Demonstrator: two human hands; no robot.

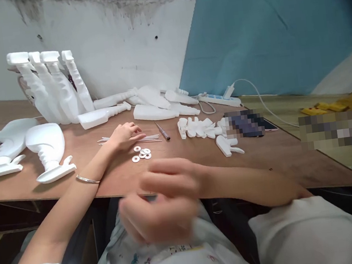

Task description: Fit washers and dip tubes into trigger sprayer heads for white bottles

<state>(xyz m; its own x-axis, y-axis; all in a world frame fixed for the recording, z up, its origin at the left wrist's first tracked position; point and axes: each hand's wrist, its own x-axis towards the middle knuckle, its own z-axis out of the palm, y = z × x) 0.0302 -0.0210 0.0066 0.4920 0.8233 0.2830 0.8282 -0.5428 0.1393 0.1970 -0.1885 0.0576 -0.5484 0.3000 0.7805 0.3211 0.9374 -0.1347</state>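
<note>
My left hand (127,135) lies palm down on the table, fingers loosely spread, over a bundle of thin white plastic tubes (153,139). Close in front of me, over the table's front edge, is my right hand (170,201), smeared by motion. Its fingers look curled inward, and whatever they may hold is hidden. Between the two hands several white ring washers (142,153) lie in a loose cluster. A slim pointed tool with a dark handle (163,132) rests right of the tubes.
White spray bottles stand upside down (61,88) at back left, and others lie (151,98) along the wall. Two more (47,143) are at left. White trigger spray heads (199,128) sit at right beside a phone (247,124). A power strip (220,99) is behind.
</note>
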